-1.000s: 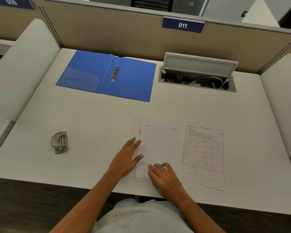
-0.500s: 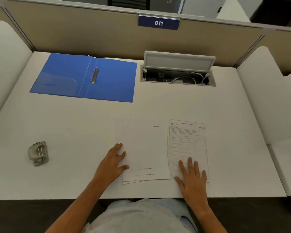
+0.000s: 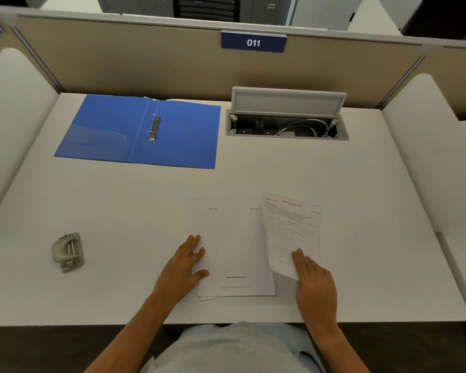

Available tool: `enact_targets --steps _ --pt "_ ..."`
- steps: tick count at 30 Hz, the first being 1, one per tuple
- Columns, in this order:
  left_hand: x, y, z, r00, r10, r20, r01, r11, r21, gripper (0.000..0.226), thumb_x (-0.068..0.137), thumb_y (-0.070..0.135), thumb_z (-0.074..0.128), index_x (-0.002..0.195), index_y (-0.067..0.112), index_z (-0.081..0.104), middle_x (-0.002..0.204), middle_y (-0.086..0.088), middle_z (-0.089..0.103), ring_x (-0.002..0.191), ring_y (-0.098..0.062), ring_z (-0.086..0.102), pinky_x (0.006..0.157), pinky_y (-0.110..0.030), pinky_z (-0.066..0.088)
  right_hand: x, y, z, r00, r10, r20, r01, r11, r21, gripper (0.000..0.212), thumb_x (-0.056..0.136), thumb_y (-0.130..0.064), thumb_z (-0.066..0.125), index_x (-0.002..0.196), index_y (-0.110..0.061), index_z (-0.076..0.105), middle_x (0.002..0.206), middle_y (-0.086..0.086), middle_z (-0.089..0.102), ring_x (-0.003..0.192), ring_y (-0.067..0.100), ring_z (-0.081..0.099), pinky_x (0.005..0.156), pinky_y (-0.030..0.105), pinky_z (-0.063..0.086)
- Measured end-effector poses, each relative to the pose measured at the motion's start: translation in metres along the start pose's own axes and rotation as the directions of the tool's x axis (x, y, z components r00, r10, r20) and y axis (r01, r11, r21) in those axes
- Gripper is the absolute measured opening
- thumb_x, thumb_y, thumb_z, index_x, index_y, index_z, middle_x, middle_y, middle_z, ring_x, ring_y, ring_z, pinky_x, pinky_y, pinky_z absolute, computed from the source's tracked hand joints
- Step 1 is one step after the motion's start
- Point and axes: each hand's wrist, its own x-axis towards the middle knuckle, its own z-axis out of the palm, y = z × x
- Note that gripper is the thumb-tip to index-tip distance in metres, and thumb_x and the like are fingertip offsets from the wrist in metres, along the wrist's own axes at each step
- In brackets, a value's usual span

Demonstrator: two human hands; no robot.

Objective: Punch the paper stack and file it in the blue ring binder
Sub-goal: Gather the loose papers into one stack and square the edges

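A white paper stack lies near the front edge of the white desk. My left hand rests flat on the stack's left edge, fingers apart. My right hand grips the lower edge of a printed sheet and lifts it, so the sheet's left side curls up beside the stack. The blue ring binder lies open at the back left, its metal rings in the middle. A grey hole punch sits at the front left, apart from both hands.
An open cable box with its lid raised and wires inside is set into the desk at the back right. Beige partition panels stand behind the desk, white side dividers at both ends.
My right hand has gone from lying flat on the printed sheet to gripping and raising it off the desk. The left hand stays on the stack. The view has shifted.
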Motion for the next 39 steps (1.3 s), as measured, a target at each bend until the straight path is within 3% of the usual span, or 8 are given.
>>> enact_targets --steps 7,11,15,18,20,26,34,39 --pt "0.0 0.003 -0.008 1.0 -0.025 -0.002 0.025 0.999 -0.034 0.066 0.099 0.035 0.072 0.156 0.014 0.048 0.172 0.005 0.019 0.163 -0.018 0.017 0.13 -0.03 0.012 0.006 -0.057 0.021 0.949 -0.287 0.127 0.287 0.958 0.019 0.054 0.098 -0.013 0.039 0.145 -0.009 0.065 0.146 0.016 0.067 0.123 0.04 0.072 0.091 0.049 0.062" --pt "-0.002 0.008 -0.017 0.981 -0.13 -0.144 0.103 0.978 -0.183 0.056 0.099 0.029 0.074 0.15 0.019 0.056 0.164 0.005 0.043 0.153 -0.009 0.033 0.125 -0.027 0.018 0.008 -0.062 0.025 0.881 -0.321 0.347 0.326 0.944 0.046 0.061 0.107 -0.057 0.042 0.149 -0.017 0.061 0.152 0.01 0.063 0.131 0.036 0.067 0.094 0.05 0.06" --pt "-0.008 0.017 -0.032 0.784 -0.518 -0.343 0.264 0.777 -0.572 0.04 0.096 0.021 0.078 0.135 0.017 0.07 0.132 0.0 0.07 0.117 -0.016 0.066 0.104 -0.031 0.051 0.017 -0.049 -0.004 0.982 -0.022 0.189 -0.032 0.96 0.279 0.076 0.1 -0.076 0.036 0.151 -0.023 0.057 0.14 -0.012 0.06 0.128 0.017 0.057 0.105 0.041 0.049" --pt "-0.006 0.016 -0.042 0.65 -0.75 -0.123 0.362 0.448 -0.817 0.033 0.1 0.026 0.073 0.132 0.022 0.066 0.124 -0.002 0.07 0.113 -0.023 0.067 0.103 -0.039 0.056 0.036 -0.034 -0.013 0.769 0.551 0.324 -0.616 0.506 0.604 0.074 0.097 -0.078 0.043 0.143 -0.023 0.059 0.134 -0.004 0.064 0.122 0.021 0.06 0.106 0.043 0.051" --pt "-0.002 0.017 -0.044 0.623 -0.78 -0.058 0.369 0.358 -0.858 0.029 0.101 0.026 0.07 0.129 0.023 0.064 0.122 -0.005 0.068 0.111 -0.026 0.067 0.103 -0.044 0.057 0.049 -0.032 -0.009 0.592 0.626 0.508 -0.742 0.178 0.646 0.052 0.105 -0.06 0.053 0.136 -0.02 0.064 0.135 0.008 0.068 0.121 0.028 0.063 0.11 0.047 0.052" --pt "0.014 0.031 -0.049 0.692 -0.707 -0.149 0.434 0.571 -0.697 0.043 0.101 0.027 0.07 0.14 0.014 0.059 0.128 -0.008 0.069 0.106 -0.02 0.064 0.097 -0.034 0.053 0.085 -0.046 -0.003 0.558 0.475 0.681 -0.793 0.064 0.605 0.028 0.103 -0.044 0.066 0.109 -0.018 0.073 0.112 0.008 0.073 0.105 0.026 0.068 0.1 0.044 0.056" --pt "0.019 0.036 -0.051 0.765 -0.634 -0.116 0.419 0.627 -0.657 0.034 0.102 0.014 0.065 0.135 0.01 0.06 0.113 -0.008 0.072 0.104 -0.026 0.07 0.086 -0.031 0.054 0.091 -0.053 0.005 0.585 0.451 0.674 -0.784 0.102 0.612 0.017 0.103 -0.032 0.067 0.102 -0.017 0.075 0.112 0.016 0.075 0.097 0.025 0.068 0.1 0.047 0.057" --pt "0.016 0.048 -0.04 0.831 -0.543 -0.123 0.353 0.684 -0.639 0.047 0.102 0.014 0.068 0.146 0.011 0.052 0.133 0.003 0.058 0.122 -0.018 0.058 0.108 -0.035 0.049 0.092 -0.059 0.003 0.594 0.414 0.69 -0.788 0.13 0.601 0.013 0.102 -0.03 0.068 0.102 -0.02 0.076 0.109 0.013 0.077 0.098 0.026 0.069 0.1 0.047 0.057"
